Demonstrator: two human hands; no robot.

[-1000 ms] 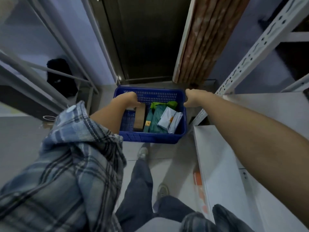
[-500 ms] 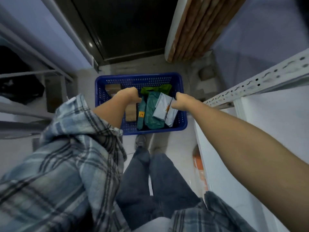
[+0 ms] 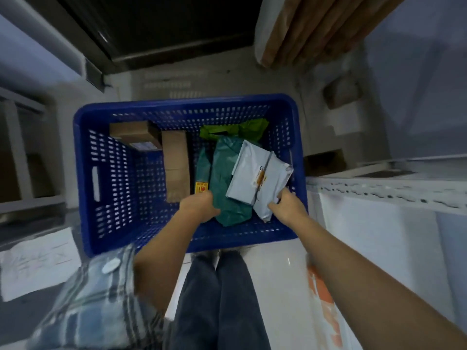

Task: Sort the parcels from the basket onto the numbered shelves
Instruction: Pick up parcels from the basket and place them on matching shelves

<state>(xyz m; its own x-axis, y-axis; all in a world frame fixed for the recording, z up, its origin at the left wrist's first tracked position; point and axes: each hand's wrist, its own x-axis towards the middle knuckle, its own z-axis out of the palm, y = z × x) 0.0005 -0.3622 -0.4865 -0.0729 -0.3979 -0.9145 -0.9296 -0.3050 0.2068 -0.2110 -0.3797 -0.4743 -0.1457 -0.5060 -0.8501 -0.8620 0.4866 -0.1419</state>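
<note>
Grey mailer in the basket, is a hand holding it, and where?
Yes: the right hand grips the grey mailer at its near end.

Plastic, cardboard and film in the basket.
Perforated blue plastic basket [image 3: 106,188]; matt brown cardboard boxes [image 3: 177,165]; smooth grey plastic mailer [image 3: 255,173]; glossy floor tiles [image 3: 278,269].

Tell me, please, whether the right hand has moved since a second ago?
Yes. The right hand left the blue plastic basket's right rim and went inside, onto the grey plastic mailer.
</note>
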